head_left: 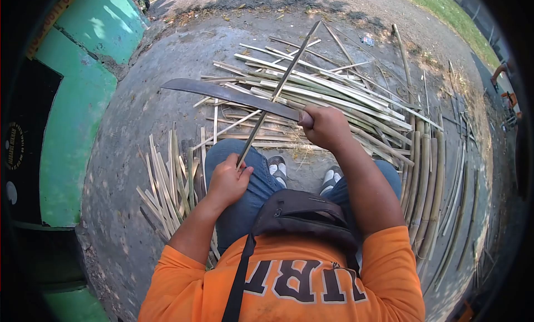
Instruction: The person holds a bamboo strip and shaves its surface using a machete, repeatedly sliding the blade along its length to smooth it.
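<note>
My left hand [229,180] is closed around the near end of a long, thin bamboo strip [296,63], above my left knee. The strip slants up and away to the right. In my right hand [327,127] is the wooden handle of a machete [219,92], its broad dark blade pointing left. Blade and strip cross near the middle of the strip, and they appear to touch there. Beyond my knees lies a pile of split bamboo strips [328,91] on the ground.
Another bundle of split strips [169,183] lies by my left leg. Whole bamboo poles [425,183] lie lengthwise to my right. A green wall [78,121] stands at the left. A black waist bag [306,213] rests on my lap. Part of another person [503,74] shows at the far right.
</note>
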Demonstrator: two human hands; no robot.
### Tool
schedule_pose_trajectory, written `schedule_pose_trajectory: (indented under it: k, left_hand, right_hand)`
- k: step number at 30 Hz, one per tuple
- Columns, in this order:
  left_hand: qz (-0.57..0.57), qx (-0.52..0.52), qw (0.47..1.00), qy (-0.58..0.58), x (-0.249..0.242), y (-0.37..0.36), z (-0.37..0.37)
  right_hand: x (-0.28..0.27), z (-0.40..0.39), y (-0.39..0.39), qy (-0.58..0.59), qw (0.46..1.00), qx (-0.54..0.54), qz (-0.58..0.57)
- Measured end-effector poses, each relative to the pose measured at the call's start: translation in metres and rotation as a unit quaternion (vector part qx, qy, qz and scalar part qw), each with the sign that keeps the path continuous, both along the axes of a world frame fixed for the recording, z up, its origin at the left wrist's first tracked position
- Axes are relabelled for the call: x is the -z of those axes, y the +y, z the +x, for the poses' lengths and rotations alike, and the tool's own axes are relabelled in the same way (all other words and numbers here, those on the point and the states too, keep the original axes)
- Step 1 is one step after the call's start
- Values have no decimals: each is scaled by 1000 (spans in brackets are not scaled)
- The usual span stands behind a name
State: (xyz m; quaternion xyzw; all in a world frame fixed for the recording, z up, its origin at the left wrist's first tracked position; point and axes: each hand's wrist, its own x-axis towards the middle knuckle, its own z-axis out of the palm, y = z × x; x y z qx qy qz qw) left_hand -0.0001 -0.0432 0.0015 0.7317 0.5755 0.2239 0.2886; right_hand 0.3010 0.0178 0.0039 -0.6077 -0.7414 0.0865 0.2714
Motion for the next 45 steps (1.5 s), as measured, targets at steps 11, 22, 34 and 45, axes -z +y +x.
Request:
schedule_pose_trajectory:
  k: [11, 22, 34, 45]
  left_hand:
    - [23, 0, 1000, 15, -4, 0, 1]
    - [40, 0, 999, -4, 11, 0, -5]
    - [37, 1, 999, -3, 7, 0, -4]
    - [-6, -4, 1000, 13, -6, -4, 3]
  right_hand:
    - [7, -17, 3, -54, 996, -51, -41]
    - [14, -1, 8, -59, 998, -10, -10]
    - [15, -14, 9, -50, 999, -16, -4]
    - [-5, -10, -4, -55, 997, -48, -7]
